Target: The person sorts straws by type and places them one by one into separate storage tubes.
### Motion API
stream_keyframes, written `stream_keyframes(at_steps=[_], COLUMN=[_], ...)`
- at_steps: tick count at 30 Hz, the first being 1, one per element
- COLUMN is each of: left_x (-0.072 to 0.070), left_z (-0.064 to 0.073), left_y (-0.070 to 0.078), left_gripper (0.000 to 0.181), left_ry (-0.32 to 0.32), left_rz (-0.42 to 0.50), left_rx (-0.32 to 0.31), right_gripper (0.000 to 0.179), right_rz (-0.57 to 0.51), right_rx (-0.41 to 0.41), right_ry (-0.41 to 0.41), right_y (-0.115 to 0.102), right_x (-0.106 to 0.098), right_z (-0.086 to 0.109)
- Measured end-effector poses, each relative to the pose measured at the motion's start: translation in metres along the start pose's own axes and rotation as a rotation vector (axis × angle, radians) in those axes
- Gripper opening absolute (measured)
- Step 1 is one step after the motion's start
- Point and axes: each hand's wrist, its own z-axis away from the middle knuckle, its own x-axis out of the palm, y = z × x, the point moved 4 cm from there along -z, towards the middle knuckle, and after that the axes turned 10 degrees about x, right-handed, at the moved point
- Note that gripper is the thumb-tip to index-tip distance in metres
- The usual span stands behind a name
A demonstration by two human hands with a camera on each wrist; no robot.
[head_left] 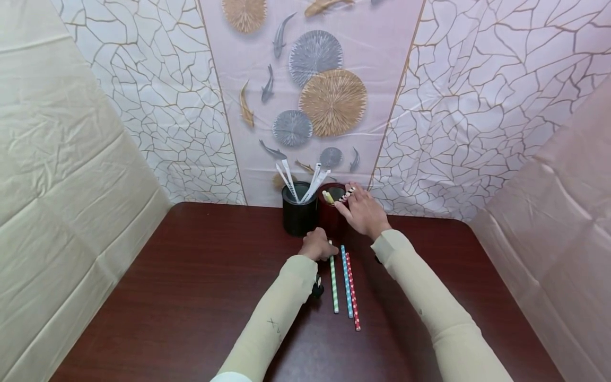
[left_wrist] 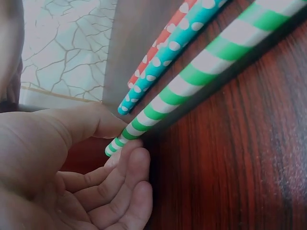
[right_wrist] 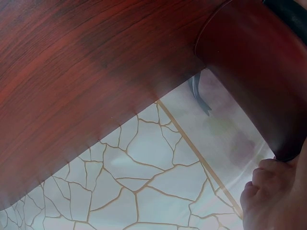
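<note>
My left hand (head_left: 317, 245) pinches a green-and-white striped paper straw (head_left: 334, 289) near its far end, between thumb and index finger; the left wrist view shows the other fingers loosely curled below. Beside that straw, blue dotted (head_left: 347, 286) and red dotted (head_left: 354, 297) paper straws lie on the table. At the back, my right hand (head_left: 366, 213) holds the rim of a dark red cup (head_left: 326, 216), thumb toward the front and fingers along the right side. A yellow straw (head_left: 328, 197) and a black-striped straw (head_left: 347, 194) stick out of this cup.
A black cup (head_left: 299, 216) with several white paper-wrapped sticks (head_left: 289, 180) stands left of the red cup. Behind both rises a patterned cloth wall (head_left: 191, 106); plain cloth (head_left: 62, 212) hangs at the sides. The dark wooden table (head_left: 191, 297) reaches toward me.
</note>
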Motion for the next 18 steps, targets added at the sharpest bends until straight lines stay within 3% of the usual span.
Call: stream_keyframes(at_steps=[3,7,11,16,18], left_x=[0.003,0.000,-0.014,-0.039,-0.041], left_z=[-0.011,-0.013,-0.003,0.016,0.010], left_y=[-0.007,-0.010,-0.003,0.013,0.009], left_gripper=[0.029,0.029,0.029,0.027,0.027], left_ry=[0.006,0.031,0.052,0.040,0.075], left_rz=[-0.008,-0.006,0.010,0.080,0.069], left_rx=[-0.002,0.017,0.045,0.025,0.041], right_gripper=[0.081,0.081,0.081,0.082,0.082], right_rz=[0.000,0.003,0.010,0.012,0.009], right_rx=[0.000,0.002,0.004,0.002,0.004], right_ry=[-0.006,-0.016,-0.022,-0.022,-0.021], right_y=[0.000,0.000,0.001,0.001,0.001], right_x=[0.000,0.000,0.000,0.001,0.001], right_z=[0.000,0.000,-0.001,-0.001,-0.001])
